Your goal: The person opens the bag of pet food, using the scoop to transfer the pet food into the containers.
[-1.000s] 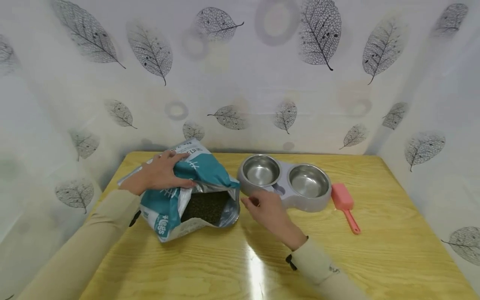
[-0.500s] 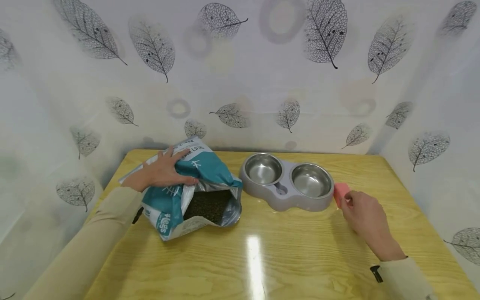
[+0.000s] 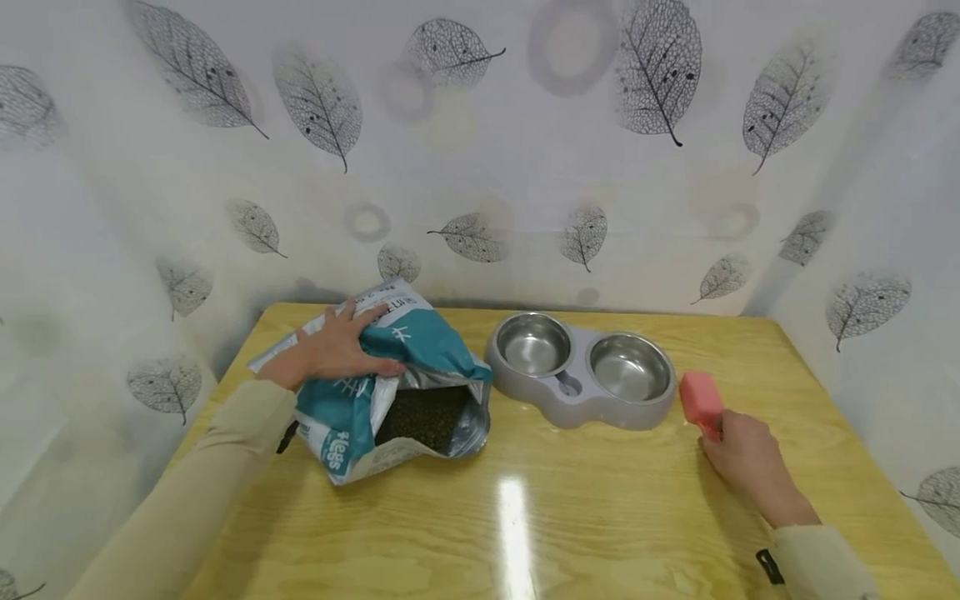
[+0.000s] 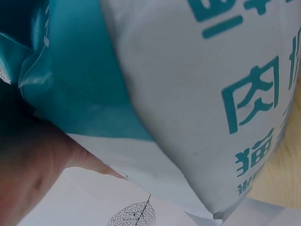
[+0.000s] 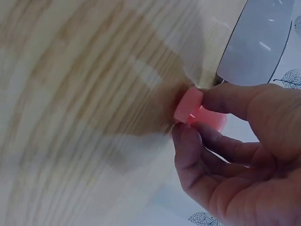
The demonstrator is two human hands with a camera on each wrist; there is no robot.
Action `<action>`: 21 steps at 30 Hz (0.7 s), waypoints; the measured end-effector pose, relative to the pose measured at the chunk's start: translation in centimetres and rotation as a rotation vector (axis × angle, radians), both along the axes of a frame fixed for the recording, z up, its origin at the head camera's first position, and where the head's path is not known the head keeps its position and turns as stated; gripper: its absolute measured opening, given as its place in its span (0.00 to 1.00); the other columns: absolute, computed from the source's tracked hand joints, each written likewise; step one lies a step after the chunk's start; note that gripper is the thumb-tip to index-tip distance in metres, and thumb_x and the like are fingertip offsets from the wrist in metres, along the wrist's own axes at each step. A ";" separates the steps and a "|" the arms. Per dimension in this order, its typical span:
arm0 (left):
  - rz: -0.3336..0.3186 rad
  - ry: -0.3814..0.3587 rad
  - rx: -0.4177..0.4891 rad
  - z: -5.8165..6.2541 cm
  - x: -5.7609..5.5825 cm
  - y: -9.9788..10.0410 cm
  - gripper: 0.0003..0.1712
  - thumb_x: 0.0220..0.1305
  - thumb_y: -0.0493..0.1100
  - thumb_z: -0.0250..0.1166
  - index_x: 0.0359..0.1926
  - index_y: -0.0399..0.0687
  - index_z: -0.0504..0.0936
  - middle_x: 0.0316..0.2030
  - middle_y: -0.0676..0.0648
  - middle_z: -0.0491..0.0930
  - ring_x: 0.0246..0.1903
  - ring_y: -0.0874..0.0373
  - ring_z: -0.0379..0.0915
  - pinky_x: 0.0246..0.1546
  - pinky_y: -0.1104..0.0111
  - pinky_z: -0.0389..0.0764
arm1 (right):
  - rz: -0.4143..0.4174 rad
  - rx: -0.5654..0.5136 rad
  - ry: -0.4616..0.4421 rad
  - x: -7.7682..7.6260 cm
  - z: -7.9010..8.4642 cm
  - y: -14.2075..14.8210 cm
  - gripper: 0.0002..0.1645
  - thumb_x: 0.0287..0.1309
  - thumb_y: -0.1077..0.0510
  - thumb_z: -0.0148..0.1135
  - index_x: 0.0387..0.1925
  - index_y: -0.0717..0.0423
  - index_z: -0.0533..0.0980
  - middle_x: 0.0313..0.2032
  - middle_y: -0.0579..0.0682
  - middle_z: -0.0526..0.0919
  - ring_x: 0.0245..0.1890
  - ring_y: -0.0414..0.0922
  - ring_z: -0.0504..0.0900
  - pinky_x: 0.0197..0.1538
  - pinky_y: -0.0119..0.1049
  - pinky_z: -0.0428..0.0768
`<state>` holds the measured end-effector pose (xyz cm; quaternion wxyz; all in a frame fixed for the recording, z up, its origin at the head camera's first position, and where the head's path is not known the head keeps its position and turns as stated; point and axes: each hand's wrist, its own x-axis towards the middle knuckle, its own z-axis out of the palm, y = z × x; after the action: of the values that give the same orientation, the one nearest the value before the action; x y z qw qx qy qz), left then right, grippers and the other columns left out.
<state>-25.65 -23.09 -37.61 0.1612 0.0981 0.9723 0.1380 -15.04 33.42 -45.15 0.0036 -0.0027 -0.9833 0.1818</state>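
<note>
Right hand (image 3: 750, 458) pinches the pink plastic scoop (image 3: 701, 397) just beside the grey two-bowl feeder (image 3: 557, 407); spread left hand (image 3: 333, 346) rests on the open teal-and-white bag (image 3: 420, 335), where heavy pressure could spill dark pellets (image 3: 423, 418)

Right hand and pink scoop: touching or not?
Touching. The right wrist view shows the right hand pinching the pink scoop between thumb and fingers.

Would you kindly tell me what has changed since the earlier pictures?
The right hand moved rightward from beside the bag and now pinches the scoop. The left hand stayed on the bag; the bowl stand stayed in place.
</note>
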 end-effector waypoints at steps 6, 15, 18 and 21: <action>0.009 -0.001 -0.007 -0.4 0.1 0.2 0.69 0.50 0.84 0.62 0.84 0.64 0.41 0.81 0.31 0.30 0.77 0.22 0.23 0.60 0.15 0.33 | -0.034 0.017 -0.055 0.5 0.2 0.6 0.10 0.47 0.63 0.61 0.21 0.59 0.66 0.20 0.50 0.67 0.22 0.47 0.66 0.26 0.37 0.62; 0.002 0.004 -0.024 -0.4 0.1 0.3 0.70 0.50 0.84 0.62 0.84 0.63 0.41 0.81 0.30 0.31 0.77 0.21 0.24 0.59 0.14 0.35 | -0.065 0.028 -0.090 1.4 0.4 0.8 0.15 0.55 0.60 0.57 0.18 0.57 0.63 0.20 0.51 0.67 0.22 0.47 0.66 0.26 0.37 0.61; 0.005 0.005 -0.019 -0.3 0.1 0.3 0.70 0.50 0.85 0.62 0.84 0.64 0.41 0.81 0.30 0.30 0.77 0.21 0.24 0.58 0.14 0.34 | -0.064 0.008 -0.065 1.4 0.2 0.8 0.17 0.59 0.61 0.52 0.17 0.57 0.62 0.19 0.50 0.66 0.21 0.47 0.65 0.25 0.37 0.62; 0.011 0.006 -0.018 -0.4 0.0 0.2 0.70 0.49 0.85 0.62 0.84 0.65 0.40 0.81 0.30 0.30 0.77 0.21 0.23 0.58 0.14 0.34 | -0.068 -0.012 -0.044 1.5 0.1 0.9 0.19 0.65 0.61 0.47 0.17 0.57 0.62 0.19 0.51 0.66 0.21 0.47 0.65 0.25 0.37 0.63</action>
<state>-25.63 -22.88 -38.01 0.1583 0.0919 0.9745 0.1298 -13.55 34.30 -45.04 -0.0120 -0.0400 -0.9814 0.1875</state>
